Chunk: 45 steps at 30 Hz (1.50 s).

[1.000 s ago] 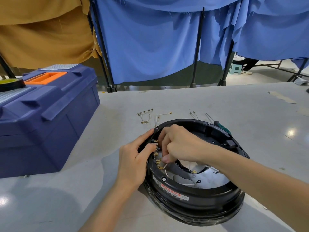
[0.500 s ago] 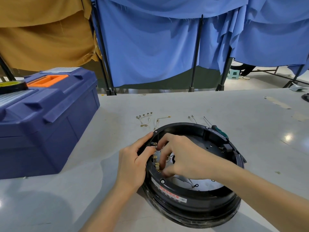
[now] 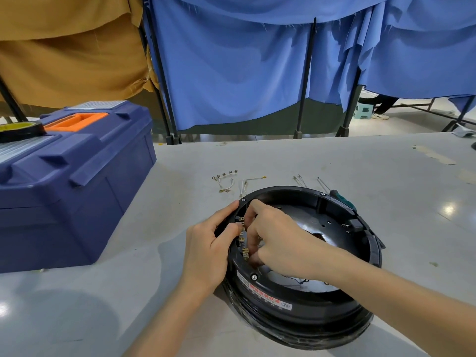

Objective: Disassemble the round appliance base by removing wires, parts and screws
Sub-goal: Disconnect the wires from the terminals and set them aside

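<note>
The round black appliance base (image 3: 304,313) lies on the grey table, tilted toward me, its shiny metal floor showing inside. A row of brass terminals (image 3: 242,237) runs along the inner left wall. My left hand (image 3: 208,251) grips the base's left rim, thumb and forefinger curled over the edge. My right hand (image 3: 278,240) reaches inside, fingers curled down at the terminals; what the fingertips pinch is hidden. Thin wires (image 3: 301,281) lie on the floor of the base under my right wrist.
Removed wires with ring lugs (image 3: 225,181) and another wire (image 3: 251,182) lie behind the base, with small pins (image 3: 298,179) and a green-handled screwdriver (image 3: 337,194). A blue toolbox (image 3: 69,181) stands left, a tape roll (image 3: 22,130) on its lid. Curtains hang behind the table.
The view has shifted slightly. My right hand's fingers have worked a little along the terminal row; my left hand keeps its grip on the rim.
</note>
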Motion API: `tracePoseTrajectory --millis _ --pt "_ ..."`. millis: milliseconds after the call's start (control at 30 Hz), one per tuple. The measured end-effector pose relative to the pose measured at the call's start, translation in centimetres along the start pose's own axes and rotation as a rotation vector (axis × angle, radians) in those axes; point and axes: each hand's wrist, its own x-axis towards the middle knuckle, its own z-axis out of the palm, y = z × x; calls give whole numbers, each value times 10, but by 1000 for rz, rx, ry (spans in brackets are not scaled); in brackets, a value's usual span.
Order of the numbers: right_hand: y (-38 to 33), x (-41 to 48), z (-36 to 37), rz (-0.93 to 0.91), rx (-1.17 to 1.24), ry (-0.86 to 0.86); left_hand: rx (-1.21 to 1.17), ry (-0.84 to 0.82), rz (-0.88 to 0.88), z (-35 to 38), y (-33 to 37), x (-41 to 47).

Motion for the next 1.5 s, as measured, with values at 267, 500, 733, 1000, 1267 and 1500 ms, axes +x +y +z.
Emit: tracePoseTrajectory --millis 267,500,733,1000,1267,1500 --pt "7 3 1 10 40 -9 -13 -2 0 -1 -1 0" --pt "9 5 1 7 64 -39 -13 -4 4 -1 -2 1" --pt "8 5 -2 29 90 -67 -15 -11 4 -1 0 0" --pt "21 -5 -14 105 108 -56 15 -14 12 -2 2 -1" --pt "23 0 -22 79 240 255 18 -39 3 -5 3 0" --pt "29 1 -42 5 415 358 -15 -53 24 -7 27 4"
